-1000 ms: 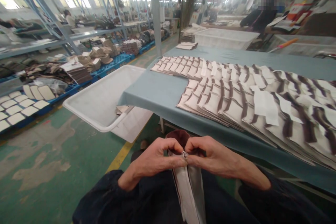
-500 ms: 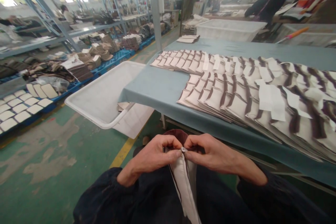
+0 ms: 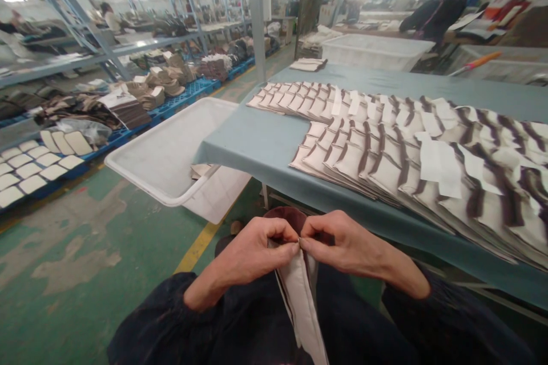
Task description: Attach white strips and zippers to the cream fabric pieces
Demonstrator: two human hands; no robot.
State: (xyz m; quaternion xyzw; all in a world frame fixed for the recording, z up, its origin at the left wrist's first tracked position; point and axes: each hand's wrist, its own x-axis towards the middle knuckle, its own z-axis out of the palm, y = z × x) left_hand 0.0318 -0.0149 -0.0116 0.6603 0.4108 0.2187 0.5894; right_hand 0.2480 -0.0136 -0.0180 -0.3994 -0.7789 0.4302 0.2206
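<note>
the left hand (image 3: 253,250) and the right hand (image 3: 354,246) pinch narrowly the top of a long off-white cloth piece with dark edging (image 3: 297,292), which hangs near the blue-green cloth-covered desk (image 3: 252,140). the step seems to be edge work; the next move probably needs a steady pinch

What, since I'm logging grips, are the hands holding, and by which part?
The left hand and right hand pinch a pale, dark-edged fabric piece at its upper end; the rest hangs below them.
</note>
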